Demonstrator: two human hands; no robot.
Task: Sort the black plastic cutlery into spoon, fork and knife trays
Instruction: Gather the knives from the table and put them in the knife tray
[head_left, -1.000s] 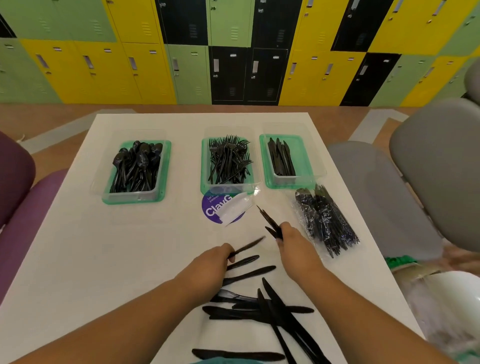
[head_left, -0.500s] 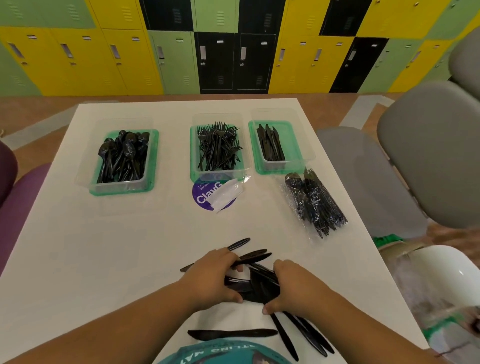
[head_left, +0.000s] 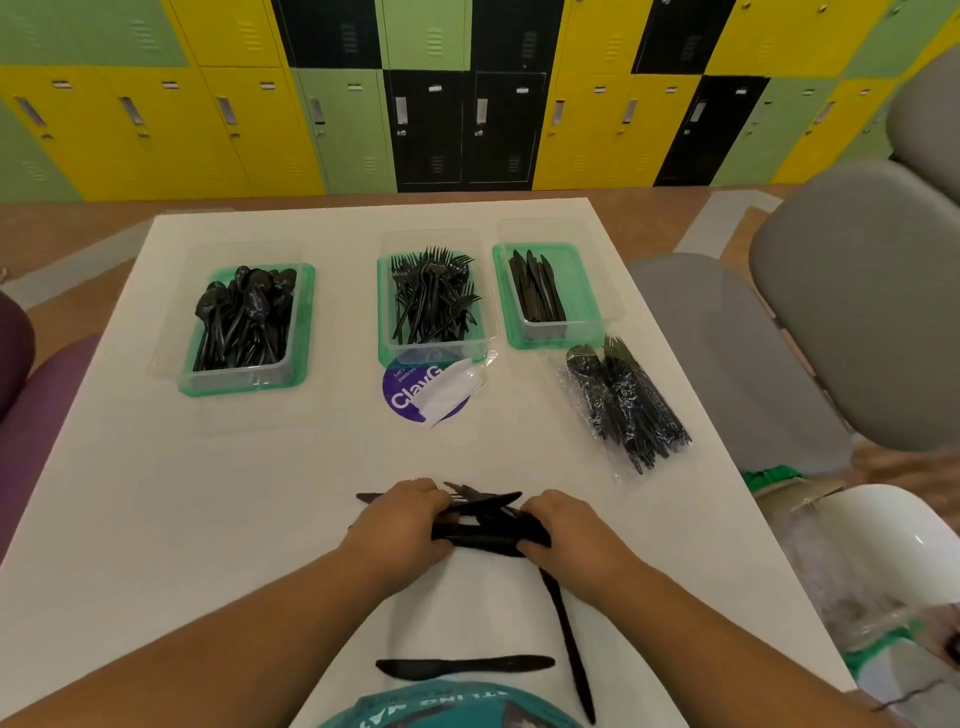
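Left hand (head_left: 402, 519): fingers curled round one end of a bundle of knives (head_left: 488, 525), low centre of the white table (head_left: 156, 519).
Right hand (head_left: 566, 530): clasps the other end of the same bundle, pressing it together.
Loose knives: one (head_left: 465, 666) lies flat at 6 o'clock of the hands; another (head_left: 569, 639) runs toward 5 o'clock.
Wrapped pack (head_left: 626, 405): unsorted cutlery in clear film, at 1 o'clock.
Knife tray (head_left: 550, 296): at 1 o'clock, only partly filled.
Fork tray (head_left: 434, 306): at 12 o'clock, heaped.
Spoon tray (head_left: 247, 327): at 11 o'clock, heaped.
Progress: seemingly past halfway; bundle, strays and pack remain.
Look: thin, glossy black, slippery when stacked.
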